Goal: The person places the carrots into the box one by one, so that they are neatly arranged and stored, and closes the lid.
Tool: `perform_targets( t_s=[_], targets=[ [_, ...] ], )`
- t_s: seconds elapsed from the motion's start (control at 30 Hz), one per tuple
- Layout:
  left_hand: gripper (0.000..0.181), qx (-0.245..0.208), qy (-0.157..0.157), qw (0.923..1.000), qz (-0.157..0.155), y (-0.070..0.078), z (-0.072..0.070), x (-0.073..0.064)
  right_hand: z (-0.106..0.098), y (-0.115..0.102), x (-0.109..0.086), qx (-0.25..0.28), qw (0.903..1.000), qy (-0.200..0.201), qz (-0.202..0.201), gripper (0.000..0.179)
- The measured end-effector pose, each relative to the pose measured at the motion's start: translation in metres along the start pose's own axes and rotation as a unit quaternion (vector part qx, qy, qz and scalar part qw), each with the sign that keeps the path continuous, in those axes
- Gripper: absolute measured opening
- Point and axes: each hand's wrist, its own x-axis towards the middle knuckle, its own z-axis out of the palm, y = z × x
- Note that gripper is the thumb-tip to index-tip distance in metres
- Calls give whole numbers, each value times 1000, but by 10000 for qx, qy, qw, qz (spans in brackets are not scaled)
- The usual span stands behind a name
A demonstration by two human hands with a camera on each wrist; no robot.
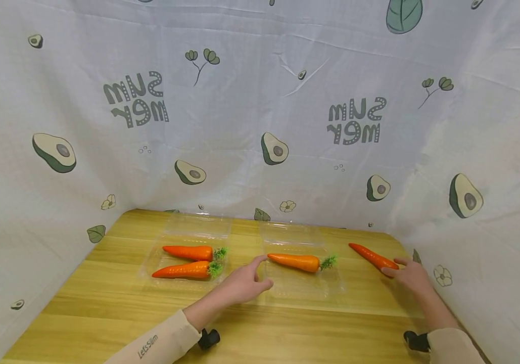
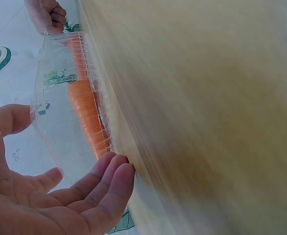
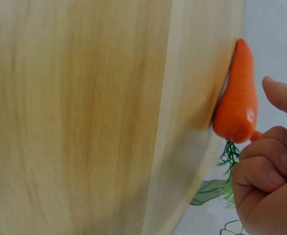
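My left hand (image 1: 243,285) reaches to the near left side of the right-hand clear plastic box (image 1: 341,288), its fingers spread apart. One fingertip comes right up to the box's wall in the left wrist view, and the other fingers (image 2: 104,188) lie low by the table. Inside that box lies an orange carrot (image 1: 297,262) with a green top. My right hand (image 1: 409,275) is at the thick end of a redder carrot (image 1: 372,256) lying on the table. In the right wrist view, several fingers curl beside its green top (image 3: 227,156); another digit stands apart above the carrot.
A second clear plastic box (image 1: 148,263), lid folded back, stands on the left with two carrots (image 1: 188,253) in it. The wooden table (image 1: 287,333) ends at a white printed curtain (image 1: 237,101) behind and at both sides. Black wrist mounts (image 1: 208,338) sit under the sleeves.
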Motion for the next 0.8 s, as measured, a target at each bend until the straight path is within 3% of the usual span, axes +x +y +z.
perform_targets(
  t_s=[0.37,0.8],
  targets=[
    [74,-18,1,10000,-38,1,0,0,1,0,0,-39,9999,28,-152,73],
    [74,10,11,10000,-21,2,-1,-1,-2,0,6,-210,9998,14,-44,66]
  ],
)
